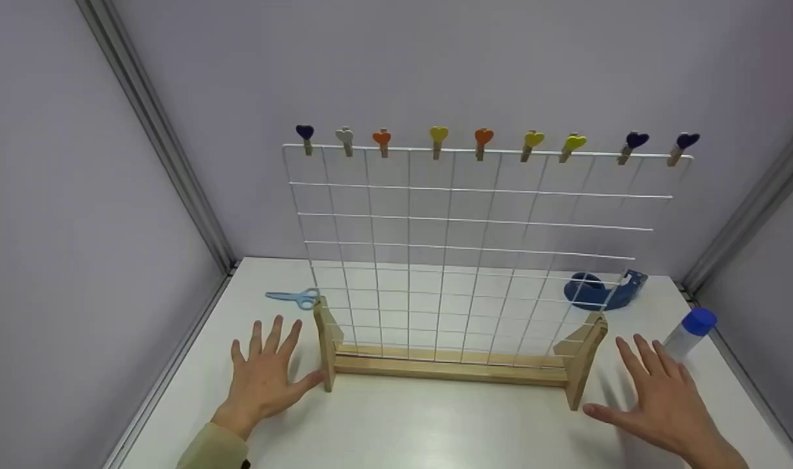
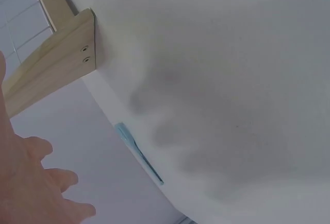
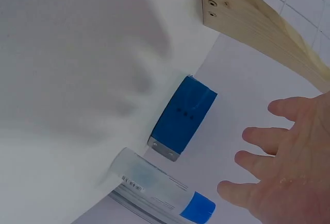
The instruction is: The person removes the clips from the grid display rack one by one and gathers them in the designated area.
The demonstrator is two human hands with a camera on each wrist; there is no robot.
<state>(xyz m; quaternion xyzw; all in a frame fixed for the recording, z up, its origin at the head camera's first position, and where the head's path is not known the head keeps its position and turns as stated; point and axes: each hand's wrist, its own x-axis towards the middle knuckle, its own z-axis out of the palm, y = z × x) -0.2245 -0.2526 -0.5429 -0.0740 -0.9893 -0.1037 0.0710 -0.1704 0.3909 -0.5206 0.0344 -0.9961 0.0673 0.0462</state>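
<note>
A white wire grid [image 1: 429,218] stands upright in a wooden base [image 1: 448,370] with a side piece at each end. Along its top wire sit several heart-topped clothespins [image 1: 438,140] in dark blue, white, orange and yellow. My left hand [image 1: 263,381] hovers over the table by the base's left end, fingers spread, holding nothing. On the other side, my right hand [image 1: 667,400] is likewise spread and holds nothing, near the base's right end and a glue stick [image 1: 689,333] with a blue cap. In the wrist views, fingers cast shadows on the tabletop.
Light blue scissors [image 1: 293,298] lie behind my left hand, by the base's left side. A blue tape dispenser [image 1: 605,293] stands behind the grid at the right. The white table [image 1: 461,430] is bounded by pale panels with metal frame rails [image 1: 175,163].
</note>
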